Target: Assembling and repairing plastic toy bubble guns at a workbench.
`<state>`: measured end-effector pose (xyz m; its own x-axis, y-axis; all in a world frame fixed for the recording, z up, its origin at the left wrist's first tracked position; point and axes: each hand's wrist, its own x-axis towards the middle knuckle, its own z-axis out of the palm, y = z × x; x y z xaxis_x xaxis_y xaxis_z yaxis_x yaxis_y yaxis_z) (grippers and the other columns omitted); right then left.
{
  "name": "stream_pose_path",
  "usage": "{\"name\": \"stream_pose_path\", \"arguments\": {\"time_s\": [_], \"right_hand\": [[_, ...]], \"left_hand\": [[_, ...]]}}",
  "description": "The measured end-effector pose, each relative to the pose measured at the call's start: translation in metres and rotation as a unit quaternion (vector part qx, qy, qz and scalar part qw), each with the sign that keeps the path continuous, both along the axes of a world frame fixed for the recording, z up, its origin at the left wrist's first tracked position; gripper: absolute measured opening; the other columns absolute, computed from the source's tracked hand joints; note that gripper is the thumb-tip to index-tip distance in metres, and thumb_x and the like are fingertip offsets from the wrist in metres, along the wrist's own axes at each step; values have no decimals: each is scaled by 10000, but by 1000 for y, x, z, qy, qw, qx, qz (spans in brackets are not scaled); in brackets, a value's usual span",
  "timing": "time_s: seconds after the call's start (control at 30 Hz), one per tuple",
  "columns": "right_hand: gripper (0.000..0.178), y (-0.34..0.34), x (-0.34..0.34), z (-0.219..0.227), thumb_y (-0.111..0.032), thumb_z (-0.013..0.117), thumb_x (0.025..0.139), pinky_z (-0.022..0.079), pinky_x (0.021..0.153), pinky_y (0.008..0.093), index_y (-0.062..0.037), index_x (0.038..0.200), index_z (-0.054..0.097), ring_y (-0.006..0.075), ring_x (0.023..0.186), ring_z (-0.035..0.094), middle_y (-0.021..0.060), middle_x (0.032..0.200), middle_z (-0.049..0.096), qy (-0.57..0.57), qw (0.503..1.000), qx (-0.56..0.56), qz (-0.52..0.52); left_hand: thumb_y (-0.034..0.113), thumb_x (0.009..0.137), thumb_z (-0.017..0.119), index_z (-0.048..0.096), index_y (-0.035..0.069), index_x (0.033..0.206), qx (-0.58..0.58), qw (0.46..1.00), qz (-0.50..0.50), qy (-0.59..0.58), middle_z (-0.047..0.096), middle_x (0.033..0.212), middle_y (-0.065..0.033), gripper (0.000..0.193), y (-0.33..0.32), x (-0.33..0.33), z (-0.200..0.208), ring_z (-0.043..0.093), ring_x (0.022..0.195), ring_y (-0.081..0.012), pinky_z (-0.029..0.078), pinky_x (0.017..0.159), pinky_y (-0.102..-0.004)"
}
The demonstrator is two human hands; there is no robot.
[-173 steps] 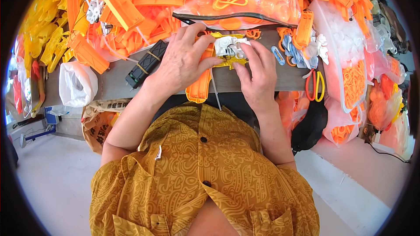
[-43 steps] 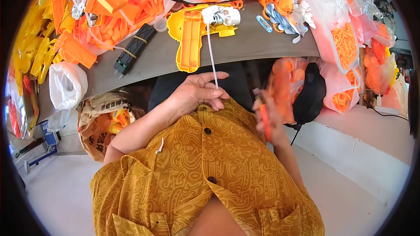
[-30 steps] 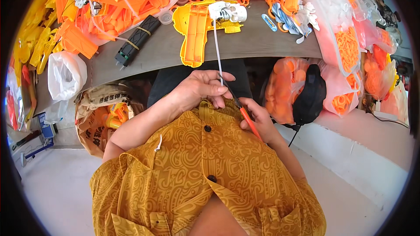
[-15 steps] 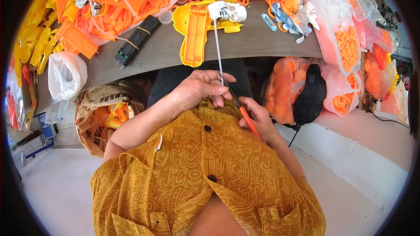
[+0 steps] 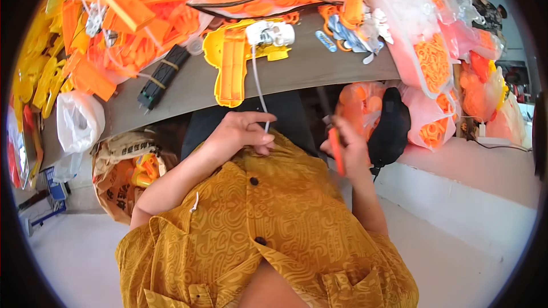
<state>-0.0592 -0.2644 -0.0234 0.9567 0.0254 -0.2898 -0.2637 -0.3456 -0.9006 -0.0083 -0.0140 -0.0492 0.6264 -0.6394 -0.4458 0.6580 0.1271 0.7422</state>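
A thin white tube point(image 5: 258, 86) runs down from a white plastic mechanism point(image 5: 271, 33) toward my lap. My left hand point(image 5: 237, 134) pinches its lower end between thumb and fingers. The mechanism lies on a yellow toy-gun half shell point(image 5: 230, 74) at the table's front edge. To the right, apart from the tube, my right hand point(image 5: 355, 151) grips red-handled scissors point(image 5: 335, 151). Their dark blades point away from me and are smeared by motion. A small white scrap point(image 5: 194, 202) rests on my shirt.
A black bar-shaped part point(image 5: 164, 77) with a band round it lies left of the shell. Orange parts point(image 5: 134, 11) pile up behind it. A white bag point(image 5: 80, 121) hangs at the left edge, above a paper sack point(image 5: 114, 185). Bags of orange pieces point(image 5: 431, 117) stand at right.
The scissors have moved away from the tube to the right, with my right hand. My left hand still pinches the tube. The whole view has shifted a little.
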Motion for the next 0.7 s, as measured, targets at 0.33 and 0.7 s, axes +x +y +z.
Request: {"name": "stream_pose_path", "arguments": {"time_s": [0.33, 0.7], "right_hand": [[362, -78, 87, 7, -276, 512, 818, 443, 708, 448, -11, 1064, 502, 396, 836, 560, 256, 880, 580, -108, 836, -528, -104], [374, -134, 162, -20, -115, 475, 821, 388, 860, 417, -34, 1186, 455, 360, 1044, 469, 216, 1133, 497, -200, 804, -557, 53]], "left_hand": [[-48, 715, 657, 552, -26, 788, 128, 965, 65, -220, 599, 710, -29, 130, 25, -15, 20, 548, 650, -63, 438, 589, -193], [-36, 738, 607, 618, -12, 779, 323, 749, 440, -375, 577, 730, -4, 48, 123, -34, 89, 503, 661, -66, 396, 584, -196]]}}
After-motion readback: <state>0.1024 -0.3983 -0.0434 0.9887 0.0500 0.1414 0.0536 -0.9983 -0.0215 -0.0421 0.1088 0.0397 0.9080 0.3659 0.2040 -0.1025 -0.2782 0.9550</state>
